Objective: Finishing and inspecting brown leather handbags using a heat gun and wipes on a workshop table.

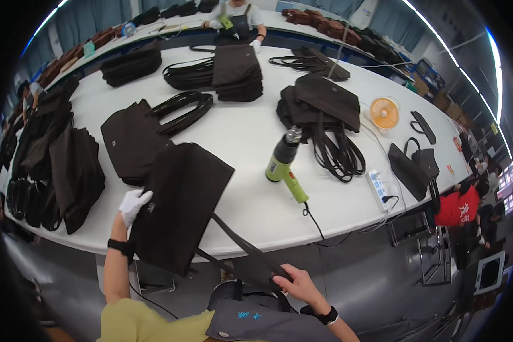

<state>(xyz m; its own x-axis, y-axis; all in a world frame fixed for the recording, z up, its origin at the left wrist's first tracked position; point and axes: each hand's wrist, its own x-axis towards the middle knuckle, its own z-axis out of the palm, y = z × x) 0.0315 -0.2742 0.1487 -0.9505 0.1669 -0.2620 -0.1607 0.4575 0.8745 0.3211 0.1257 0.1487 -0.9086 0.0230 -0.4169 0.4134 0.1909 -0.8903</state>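
Head view: flat dark-brown tote bag (179, 199)

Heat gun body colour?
Lime green heat gun, dark barrel with a metal nozzle; head view.

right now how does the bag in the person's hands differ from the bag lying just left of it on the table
The held bag hangs half off the table edge, gripped by the gloved left hand; the other bag lies wholly on the table, untouched. The held bag's strap is pulled out toward the bare right hand; the other bag's straps lie looped beside it. Both are flat, dark and similar in shape.
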